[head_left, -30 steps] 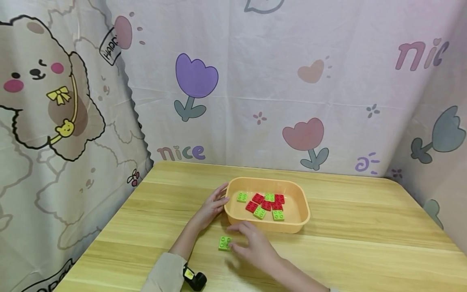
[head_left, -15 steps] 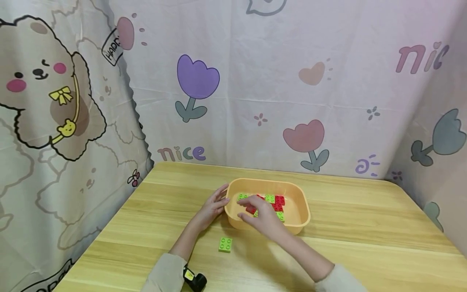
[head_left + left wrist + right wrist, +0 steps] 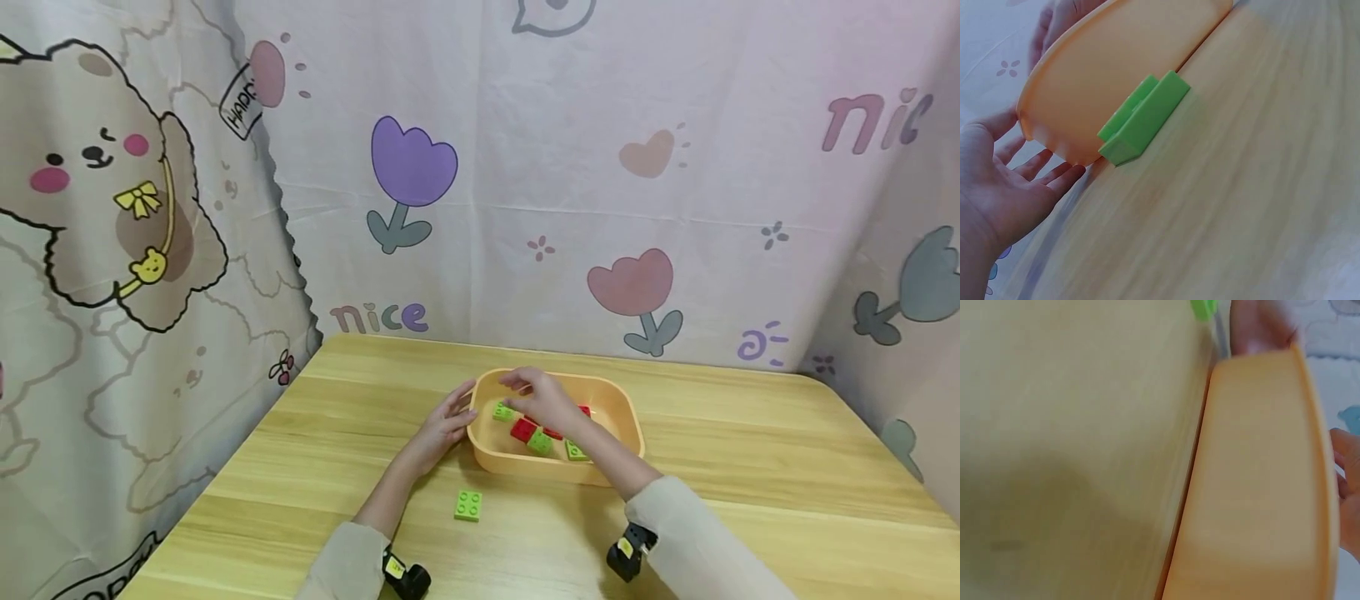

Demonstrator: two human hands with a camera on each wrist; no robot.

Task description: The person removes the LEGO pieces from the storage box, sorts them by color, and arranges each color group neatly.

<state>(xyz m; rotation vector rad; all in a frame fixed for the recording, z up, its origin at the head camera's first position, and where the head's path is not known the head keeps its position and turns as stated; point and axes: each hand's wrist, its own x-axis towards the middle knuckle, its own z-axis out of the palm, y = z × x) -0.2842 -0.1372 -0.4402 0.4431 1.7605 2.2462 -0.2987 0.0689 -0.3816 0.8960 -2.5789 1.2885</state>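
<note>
An orange tub [image 3: 525, 467] with a rounded rim stands on the table, holding several red bricks [image 3: 523, 430] and green bricks [image 3: 503, 412]. One green brick [image 3: 468, 506] lies by itself in front of it, studs up. My left hand [image 3: 438, 433] rests against the tub's left end; in the left wrist view its spread fingers [image 3: 1035, 164] touch the outer wall. Over the inside of the tub is my right hand [image 3: 547, 404], fingers loosely bent, thumb and forefinger apart, and I see nothing between them. My right forearm hides some of the bricks.
The wooden table [image 3: 360, 392] reaches back to a patterned cloth [image 3: 525, 167], and more cloth hangs at both sides. A black wrist camera [image 3: 405, 575] sits at my left cuff and another black wrist camera [image 3: 628, 552] at my right.
My right hand has gone from beside the lone green brick up over the tub, then farther toward its back. That brick stays on the table. My left hand keeps its place at the tub.
</note>
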